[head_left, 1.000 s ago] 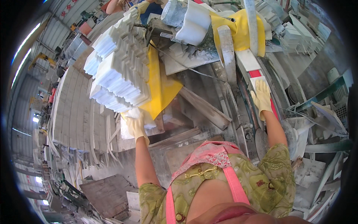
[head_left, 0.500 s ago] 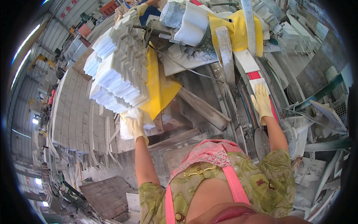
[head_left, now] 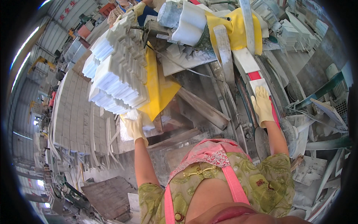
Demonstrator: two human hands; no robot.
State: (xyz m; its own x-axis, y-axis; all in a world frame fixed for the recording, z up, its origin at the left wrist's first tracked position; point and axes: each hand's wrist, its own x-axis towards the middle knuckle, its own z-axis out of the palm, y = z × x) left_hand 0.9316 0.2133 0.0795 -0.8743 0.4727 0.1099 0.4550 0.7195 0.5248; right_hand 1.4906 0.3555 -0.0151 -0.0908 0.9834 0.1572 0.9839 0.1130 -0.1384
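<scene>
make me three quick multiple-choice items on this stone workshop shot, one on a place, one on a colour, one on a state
1. Where is the left hand?
A. below the stack of white stone strips
B. on the pink apron
C. on the floor

2. What colour is the sheet beside the stack?
A. blue
B. yellow
C. black

3. How is the right hand?
A. clenched in a fist
B. lying flat, fingers extended, on the red and white bar
C. holding a hammer

Answers: 1 A, the glove sits under the stack's lower end; 2 B, plainly yellow; 3 B, the fingers lie extended along it.
</scene>
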